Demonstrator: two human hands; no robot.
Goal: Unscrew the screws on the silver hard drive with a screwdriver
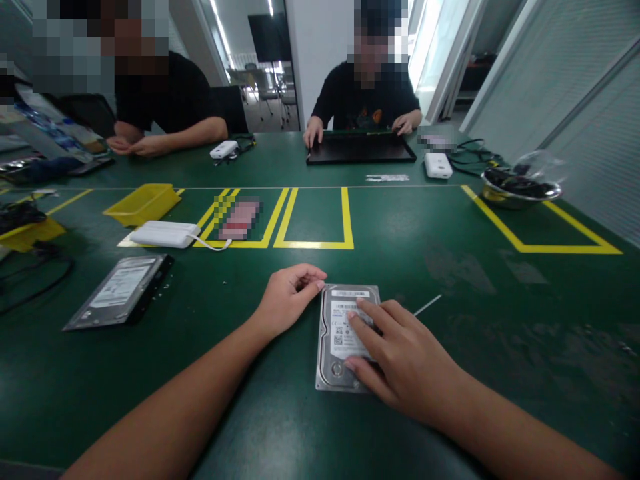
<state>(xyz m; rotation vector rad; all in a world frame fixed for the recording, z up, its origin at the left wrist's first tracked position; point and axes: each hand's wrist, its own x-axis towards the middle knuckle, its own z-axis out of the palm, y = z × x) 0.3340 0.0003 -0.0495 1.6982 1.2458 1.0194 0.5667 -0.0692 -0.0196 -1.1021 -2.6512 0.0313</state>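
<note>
Drive (345, 333): flat on the table (450, 280), near edge, dead centre between both forearms; label side up.
Long axis: runs away from the body, slightly tilted, far short end under the left fingertips.
Left hand (287, 300): loosely curled, fingertips pinched at the drive's far left corner; touching, not lifting as far as can be told.
Right hand (400, 360): open and flat, fingers spread over the label and right half, pressing down; nothing clasped.
Nearer hand: right, lying on top; left only at the corner.
Drive make: silvery cast-metal shell, rounded corners, white printed label, screw recess at the near left corner.
Thin white stick (427, 305): on the table just beyond the right hand, apart from the drive.
Second drive (123, 291): well to the left, darker, label up, lying slantwise.
White box (165, 234): smooth plastic, cable attached, beyond the second drive.
Yellow tray (143, 203): shallow plastic, farther left.
Table surface: dark green mat, scuffed, yellow tape squares.
Other people: two seated across, own hands on own things.
</note>
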